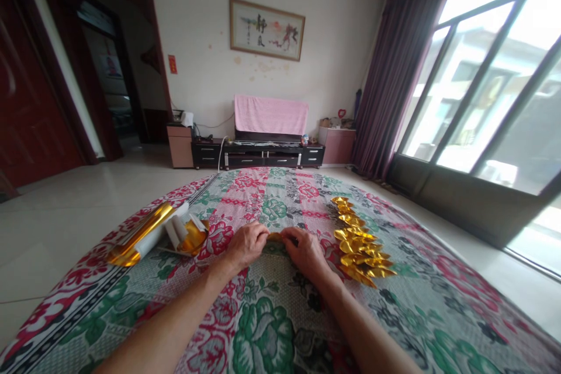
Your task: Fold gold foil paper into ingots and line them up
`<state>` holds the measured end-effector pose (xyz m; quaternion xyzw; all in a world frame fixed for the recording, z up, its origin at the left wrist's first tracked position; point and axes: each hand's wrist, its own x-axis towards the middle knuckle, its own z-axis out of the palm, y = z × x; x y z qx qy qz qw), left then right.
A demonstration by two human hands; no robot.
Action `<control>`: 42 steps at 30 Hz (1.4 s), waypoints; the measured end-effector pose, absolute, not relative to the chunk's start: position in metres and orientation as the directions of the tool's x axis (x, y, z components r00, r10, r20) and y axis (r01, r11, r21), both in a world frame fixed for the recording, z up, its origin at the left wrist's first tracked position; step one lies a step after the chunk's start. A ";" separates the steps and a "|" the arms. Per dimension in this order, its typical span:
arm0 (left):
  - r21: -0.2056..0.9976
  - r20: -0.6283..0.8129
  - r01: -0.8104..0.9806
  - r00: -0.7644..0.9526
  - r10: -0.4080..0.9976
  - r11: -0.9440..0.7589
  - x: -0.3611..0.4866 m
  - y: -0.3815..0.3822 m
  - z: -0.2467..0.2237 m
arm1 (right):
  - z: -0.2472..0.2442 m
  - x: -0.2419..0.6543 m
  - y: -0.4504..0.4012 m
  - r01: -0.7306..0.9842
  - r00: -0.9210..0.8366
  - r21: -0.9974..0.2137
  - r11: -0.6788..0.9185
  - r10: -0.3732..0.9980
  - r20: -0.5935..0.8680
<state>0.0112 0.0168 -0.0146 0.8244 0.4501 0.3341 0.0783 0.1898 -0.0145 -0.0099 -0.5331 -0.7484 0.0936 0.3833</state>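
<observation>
A small piece of gold foil paper is stretched between my two hands over the middle of the flowered cloth. My left hand pinches its left end, fingers closed. At the other end, my right hand grips it between thumb and fingers. Much of the piece is hidden by my fingertips. Right of my right hand lies a row of folded gold foil ingots, overlapping one another. Left of my left hand are rolled gold foil sheets and a smaller stack of curled gold-and-white sheets.
The flowered cloth covers the broad surface before me. Beyond it stands a low black TV cabinet, with a pink towel draped over the television. A purple curtain and large windows are on the right; doorways are on the left.
</observation>
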 end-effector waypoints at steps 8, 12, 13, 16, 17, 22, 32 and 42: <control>0.512 0.504 0.614 0.351 0.789 -0.600 0.012 0.013 -0.013 | -0.014 0.190 -0.011 0.737 -0.103 -0.549 0.394 0.869 0.484; 0.503 0.509 0.601 0.374 0.775 -0.621 0.013 0.011 -0.011 | -0.011 0.189 -0.013 0.741 -0.102 -0.540 0.398 0.862 0.497; 0.500 0.513 0.598 0.379 0.770 -0.627 0.013 0.011 -0.011 | -0.011 0.189 -0.013 0.745 -0.098 -0.538 0.394 0.863 0.496; 0.492 0.530 0.590 0.381 0.758 -0.640 0.013 0.010 -0.010 | -0.010 0.188 -0.015 0.746 -0.102 -0.535 0.397 0.862 0.497; 0.492 0.530 0.588 0.383 0.757 -0.642 0.013 0.010 -0.010 | -0.010 0.188 -0.016 0.743 -0.106 -0.535 0.402 0.860 0.499; 0.536 0.458 0.596 0.390 0.799 -0.598 0.013 0.010 -0.010 | -0.011 0.189 -0.016 0.740 -0.104 -0.538 0.404 0.858 0.502; 0.558 0.334 0.674 0.351 0.875 -0.484 0.015 0.019 -0.010 | -0.008 0.188 -0.019 0.768 -0.120 -0.500 0.400 0.858 0.500; 0.487 0.322 0.730 0.360 0.876 -0.479 0.017 0.016 -0.004 | -0.010 0.187 -0.014 0.817 -0.126 -0.443 0.369 0.864 0.487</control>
